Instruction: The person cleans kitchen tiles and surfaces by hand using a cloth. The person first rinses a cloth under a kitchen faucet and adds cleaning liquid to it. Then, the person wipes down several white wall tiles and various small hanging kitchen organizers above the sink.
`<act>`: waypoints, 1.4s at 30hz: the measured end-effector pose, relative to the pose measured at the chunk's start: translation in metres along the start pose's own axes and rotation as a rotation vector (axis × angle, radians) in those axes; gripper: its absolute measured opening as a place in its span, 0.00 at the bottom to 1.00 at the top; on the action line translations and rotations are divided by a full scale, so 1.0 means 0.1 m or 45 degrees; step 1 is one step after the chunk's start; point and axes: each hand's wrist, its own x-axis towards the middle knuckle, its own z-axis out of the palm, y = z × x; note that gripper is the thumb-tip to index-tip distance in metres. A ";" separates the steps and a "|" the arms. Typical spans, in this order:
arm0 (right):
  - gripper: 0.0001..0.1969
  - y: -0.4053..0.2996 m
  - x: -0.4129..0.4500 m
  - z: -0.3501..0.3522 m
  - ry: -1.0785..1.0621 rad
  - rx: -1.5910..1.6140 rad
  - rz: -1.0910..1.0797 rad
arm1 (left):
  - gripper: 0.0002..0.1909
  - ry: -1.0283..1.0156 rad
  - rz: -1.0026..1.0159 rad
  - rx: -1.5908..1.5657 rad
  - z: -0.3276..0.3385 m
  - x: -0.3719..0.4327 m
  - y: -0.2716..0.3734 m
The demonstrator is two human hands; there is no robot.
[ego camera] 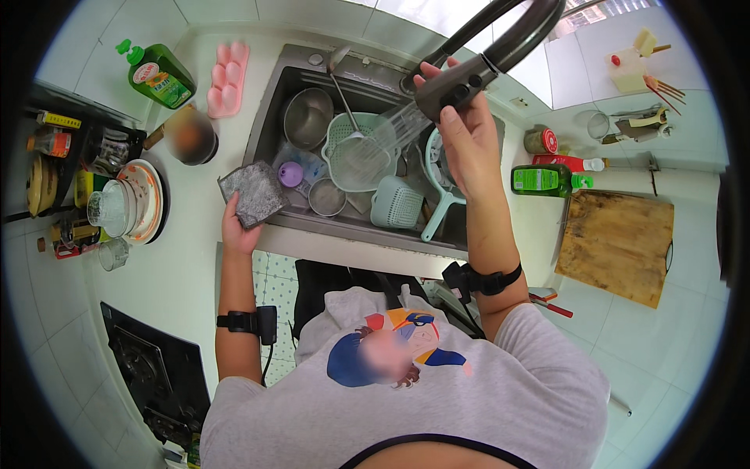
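Note:
My left hand (239, 233) grips a folded grey cleaning cloth (255, 192) over the sink's left front edge. High on the right, my right hand (476, 143) is closed around the dark pull-down spray head (436, 97) of the faucet. Water (404, 126) streams from it, down and left, into a pale green colander (332, 138). A metal ladle (343, 97) leans with its lower end in the colander. Around that lie a steel pot (307, 120), a purple funnel-like piece (290, 174), a small metal bowl (327, 197), a perforated green basket (397, 202) and a green-handled strainer (439, 220).
The dark sink (266, 105) is set in a white counter (193, 193). Left are a green soap bottle (161, 76), a pink egg-shaped mould (227, 79), stacked plates (146, 202) and a gas hob (155, 375). Right are another green bottle (542, 180) and a wooden cutting board (615, 246).

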 end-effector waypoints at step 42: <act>0.15 1.53 0.28 0.27 0.025 0.651 1.021 | 0.09 -0.205 0.119 0.579 0.65 1.02 -0.54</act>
